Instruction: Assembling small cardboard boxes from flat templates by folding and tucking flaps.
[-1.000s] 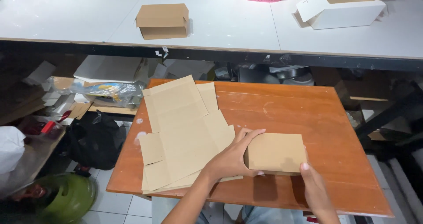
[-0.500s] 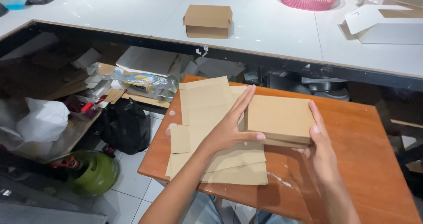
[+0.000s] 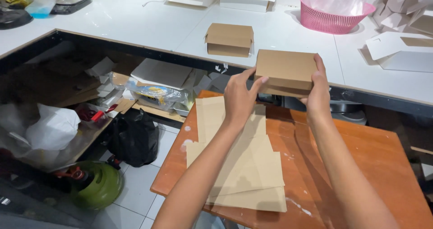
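**Both hands holding folded brown box over counter edge**

White tiled countertop (image 3: pixel 149 28) is running across the far side of the scene, w/ a low orange-brown wooden table (image 3: pixel 361 166) sitting nearer, just below its dark front edge.

Both hands are lifting a closed brown cardboard box (image 3: pixel 285 72) in the air, between table and counter, roughly over the counter's near edge. Left hand (image 3: pixel 238 97) is gripping the box's left end, fingers part-curled, thumb on the near face, fingertips on the end. Right hand (image 3: pixel 318 90) is clamping the right end, fingers wrapped up along the side, thumb hidden. Box is sitting nearly level, tilted slightly toward the camera.

On the table, under the left forearm, a stack of flat unfolded brown cardboard blanks (image 3: pixel 246 166) is lying, reaching to the table's near-left edge.

On the counter, far-left of the held box and apart from it, a second folded brown cardboard box (image 3: pixel 229 39) is resting. Far right: a pink plastic mesh basket (image 3: pixel 331 19) w/ clear plastic in it, and white folded cartons (image 3: pixel 397 51) near the right edge.

Left side, down low: a black plastic bag (image 3: pixel 134 136) on the floor tiles, a green gas cylinder (image 3: pixel 99 186) nearer, and a white plastic bag (image 3: pixel 52 127) on a cluttered lower shelf.
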